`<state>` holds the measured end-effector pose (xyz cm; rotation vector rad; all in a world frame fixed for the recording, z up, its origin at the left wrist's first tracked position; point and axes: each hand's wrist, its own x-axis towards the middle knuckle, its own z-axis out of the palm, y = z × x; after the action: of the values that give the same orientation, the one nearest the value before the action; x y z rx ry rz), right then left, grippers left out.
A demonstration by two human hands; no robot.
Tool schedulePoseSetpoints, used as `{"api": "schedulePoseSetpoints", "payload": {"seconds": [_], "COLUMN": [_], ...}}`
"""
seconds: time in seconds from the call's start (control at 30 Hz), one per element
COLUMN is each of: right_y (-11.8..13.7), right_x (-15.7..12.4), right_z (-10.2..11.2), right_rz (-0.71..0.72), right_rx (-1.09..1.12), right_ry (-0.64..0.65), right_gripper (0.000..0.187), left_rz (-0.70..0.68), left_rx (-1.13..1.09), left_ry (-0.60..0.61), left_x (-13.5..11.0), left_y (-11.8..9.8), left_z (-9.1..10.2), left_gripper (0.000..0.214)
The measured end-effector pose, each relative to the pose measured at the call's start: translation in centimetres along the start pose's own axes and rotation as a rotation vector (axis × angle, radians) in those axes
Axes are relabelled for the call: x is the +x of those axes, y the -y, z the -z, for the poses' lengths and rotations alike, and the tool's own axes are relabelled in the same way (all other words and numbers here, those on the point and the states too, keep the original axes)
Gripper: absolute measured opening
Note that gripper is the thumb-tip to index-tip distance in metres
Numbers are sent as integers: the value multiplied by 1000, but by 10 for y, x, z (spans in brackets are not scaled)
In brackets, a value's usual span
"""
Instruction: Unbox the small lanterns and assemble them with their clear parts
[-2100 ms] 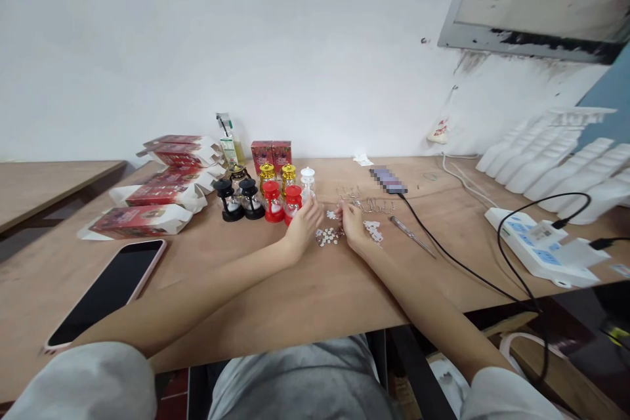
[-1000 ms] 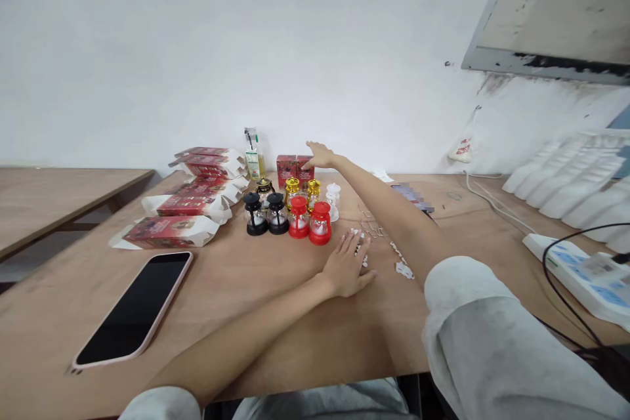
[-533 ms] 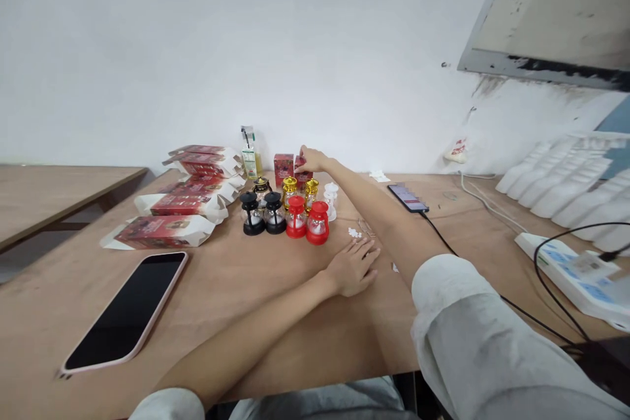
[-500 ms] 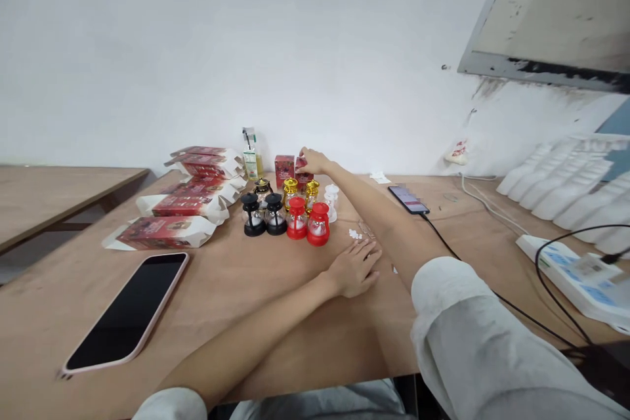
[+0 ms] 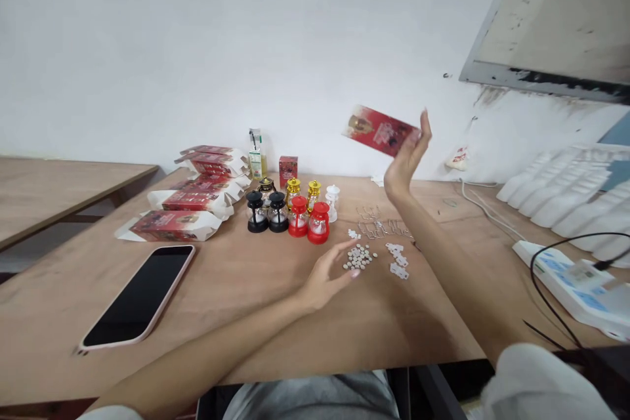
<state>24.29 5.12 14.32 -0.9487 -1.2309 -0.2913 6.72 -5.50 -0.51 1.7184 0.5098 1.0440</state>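
Observation:
My right hand [image 5: 407, 161] is raised above the table and grips a small red box [image 5: 380, 130], tilted in the air. My left hand [image 5: 329, 275] hovers low over the wooden table [image 5: 256, 315], palm turned up, fingers loosely spread and holding nothing. Just right of it lie a pile of small white discs [image 5: 360, 257] and small white tabs [image 5: 398, 261]. Beyond them stand several toy lanterns [image 5: 294, 211], black, gold, red and white, with one red box [image 5: 288, 170] left behind them.
Flat red cartons [image 5: 191, 191] are stacked at the left. A black phone in a pink case [image 5: 139, 296] lies near the front left. Wire hooks [image 5: 381, 223], a glue bottle [image 5: 255, 154], a white power strip [image 5: 571, 279] with black cable, and white parts [image 5: 561, 187] sit right.
My right hand lifted one of the two red boxes from behind the lanterns and swung it up to the right. My left hand rose off the table and turned palm up.

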Motion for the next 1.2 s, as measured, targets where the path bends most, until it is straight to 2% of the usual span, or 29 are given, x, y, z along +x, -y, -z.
{"api": "schedulePoseSetpoints", "payload": {"seconds": [0.03,0.07,0.13,0.2,0.27,0.33,0.4,0.5,0.57,0.67,0.73,0.9,1.03,1.13,1.2], "right_y": [12,24,46,62,69,70,64,52,46,46,50,59,54,49,45], "right_x": [-21,-45,-95,-139,-170,-184,-187,-183,-180,-179,-179,-180,-180,-182,-185], "right_z": [10,18,25,26,24,22,21,21,23,28,31,34,31,27,24], "right_rz": [-44,-92,-219,-309,-300,-348,-431,-498,-457,-297,-220,-217,-286,-403,-494], "right_rx": [69,122,192,278,326,381,424,402,381,387,371,327,308,311,322], "right_ry": [-93,-93,17,186,320,383,380,327,371,571,658,626,600,586,609], "right_gripper": [51,50,48,49,50,50,50,47,42,34,30,30,25,30,26], "left_rz": [38,69,92,87,99,138,183,232,232,190,177,227,241,241,241], "left_rx": [-116,-227,-412,-553,-656,-740,-829,-955,-994,-1000,-995,-986,-977,-945,-885], "left_ry": [-24,-60,-183,-330,-458,-569,-663,-716,-728,-735,-725,-713,-736,-751,-725], "left_x": [-2,-3,-3,-1,-1,-2,-3,1,4,6,6,5,5,5,4], "left_y": [-2,-4,-10,-18,-27,-35,-39,-43,-45,-45,-45,-40,-35,-33,-31], "left_z": [1,2,5,8,13,20,27,39,46,54,56,51,49,50,48], "left_gripper": [52,55,60,60,53,41,28,17,19,22,24,20,16,12,14]}}
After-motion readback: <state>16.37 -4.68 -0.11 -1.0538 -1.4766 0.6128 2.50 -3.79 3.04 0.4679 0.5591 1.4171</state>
